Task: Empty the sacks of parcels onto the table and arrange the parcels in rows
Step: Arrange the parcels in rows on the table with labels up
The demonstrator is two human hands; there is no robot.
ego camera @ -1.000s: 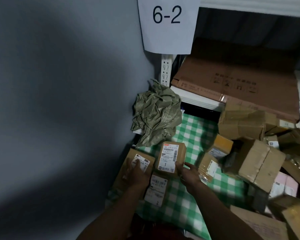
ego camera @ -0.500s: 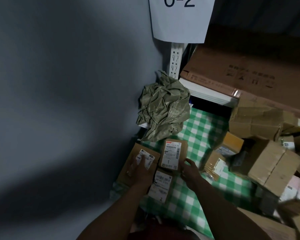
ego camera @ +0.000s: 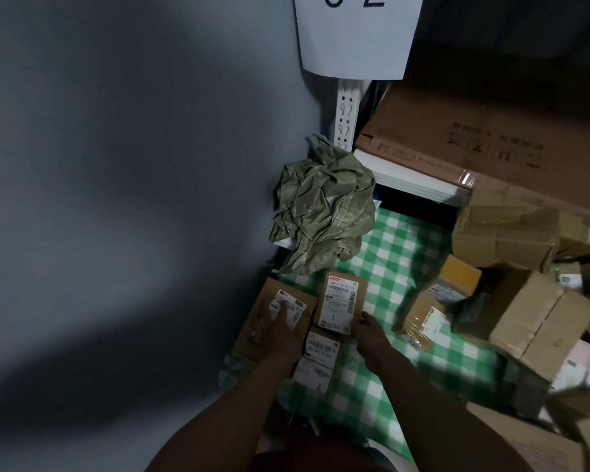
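On checked table (ego camera: 389, 253) — 3 parcels (ego camera: 339, 303)

Two bare forearms, no sleeves visible. Left hand (ego camera: 280, 330) and right hand (ego camera: 368, 335) ungloved. Dark red garment (ego camera: 314, 454) at bottom edge.

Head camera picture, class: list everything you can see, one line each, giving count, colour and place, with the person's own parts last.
Labelled parcels: three, brown, side by side at the cloth's left end.
Sack: one, olive green, crumpled in the corner.
Tablecloth: one, green and white check, over the table.
Piled parcels: several, brown, heaped at right.
Flat carton: one, brown, on the shelf.
Paper sign: one, white, on the post.
Left hand: flat on the leftmost parcel.
Right hand: touching the parcel marked 1.
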